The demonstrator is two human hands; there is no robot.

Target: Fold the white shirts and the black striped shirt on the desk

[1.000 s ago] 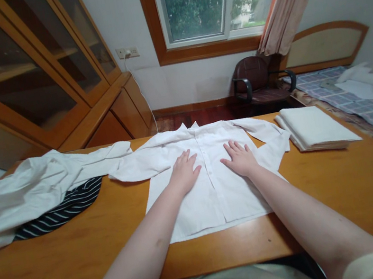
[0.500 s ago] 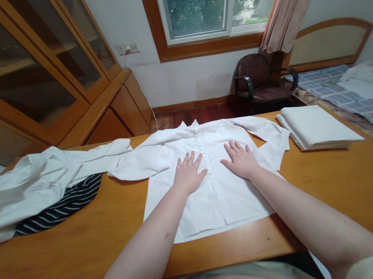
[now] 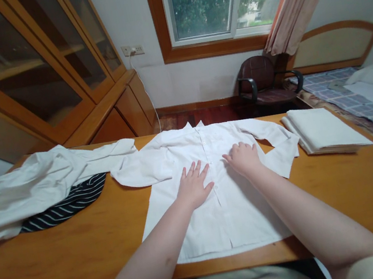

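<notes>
A white button-up shirt (image 3: 205, 227) lies spread front side up on the wooden table, its collar at the far edge and its hem toward me. My left hand (image 3: 194, 187) rests flat on the shirt front, just left of the button placket, with fingers spread. To the right of the placket, my right hand (image 3: 243, 159) is over the shirt with its fingers bent and somewhat apart; nothing shows in its grasp. Both sleeves extend to the sides, the right one folded back at an angle.
Crumpled white clothing (image 3: 43, 184) lies on the left of the table (image 3: 95, 256), with a black striped cloth (image 3: 68, 203) partly under it. At the right sits a stack of folded white cloth (image 3: 327, 129). Beyond the table are a chair (image 3: 259, 81) and a glass-door cabinet (image 3: 92, 98).
The shirt's hem has come closer to the table's near edge. My left hand has slid slightly toward me, while my right hand has gone from flat to bent fingers, lifting a little.
</notes>
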